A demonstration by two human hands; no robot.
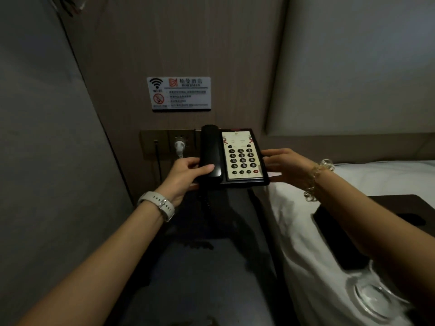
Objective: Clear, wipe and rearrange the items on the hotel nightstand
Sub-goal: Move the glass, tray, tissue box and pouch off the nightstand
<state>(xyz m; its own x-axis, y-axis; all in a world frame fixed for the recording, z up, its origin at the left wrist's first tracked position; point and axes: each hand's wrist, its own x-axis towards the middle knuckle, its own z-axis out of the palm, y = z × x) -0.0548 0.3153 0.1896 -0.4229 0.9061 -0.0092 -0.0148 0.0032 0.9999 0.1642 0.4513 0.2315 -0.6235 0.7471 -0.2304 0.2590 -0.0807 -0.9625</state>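
Two hands hold a black phone above a dark nightstand

The white bed (294,231) lies on the right, beside the dark nightstand (211,267), with a dark tray (404,208) and a clear glass dish (372,300) on the bed. The phone (235,158) is up at the back by the wall, under a white sign (179,94). The left hand (186,177) grips the phone's left side, thumb over the black handset (210,151). The right hand (284,164) holds its right edge. A white plug (179,148) sits in the wall socket just behind
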